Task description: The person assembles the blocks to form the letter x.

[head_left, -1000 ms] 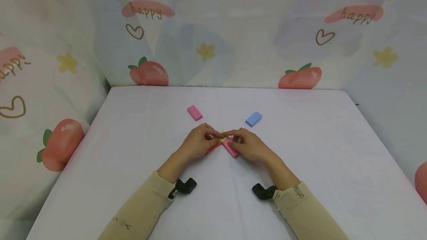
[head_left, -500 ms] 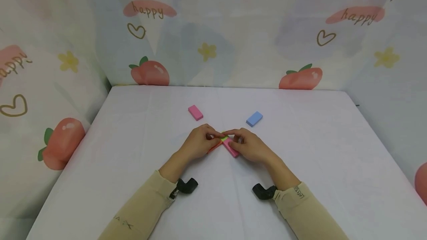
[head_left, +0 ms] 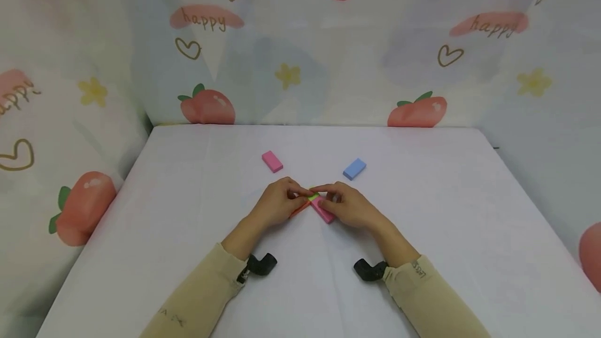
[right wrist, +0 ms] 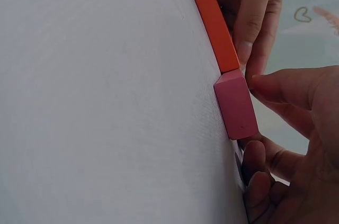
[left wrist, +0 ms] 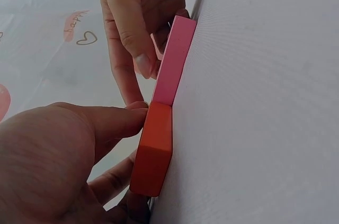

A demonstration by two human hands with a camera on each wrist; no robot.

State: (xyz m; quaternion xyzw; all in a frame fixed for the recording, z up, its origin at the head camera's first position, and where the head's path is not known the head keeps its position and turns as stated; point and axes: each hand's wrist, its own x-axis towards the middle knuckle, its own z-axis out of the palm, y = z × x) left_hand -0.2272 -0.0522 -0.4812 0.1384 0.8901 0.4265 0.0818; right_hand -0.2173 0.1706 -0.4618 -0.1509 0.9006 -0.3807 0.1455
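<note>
In the head view my left hand [head_left: 280, 200] and right hand [head_left: 353, 203] meet at mid-table, index fingertips nearly together. The left one holds an orange block [left wrist: 152, 150] between thumb and fingers. A pink block [right wrist: 237, 108] is gripped likewise by my right hand. Both blocks lie on the white cloth, their near ends touching at a corner to form a V. At that corner a bit of a yellow-green block [head_left: 313, 197] shows under the fingertips, the remainder hidden by the hands.
Beyond the hands, a second pink block [head_left: 272, 161] lies to the left and a blue block [head_left: 354, 169] to the right. A white cloth covers the table [head_left: 422, 186]. Printed curtains [head_left: 338, 67] stand along its back and sides.
The head view shifts slightly. Both hands and all the blocks keep their places relative to one another.
</note>
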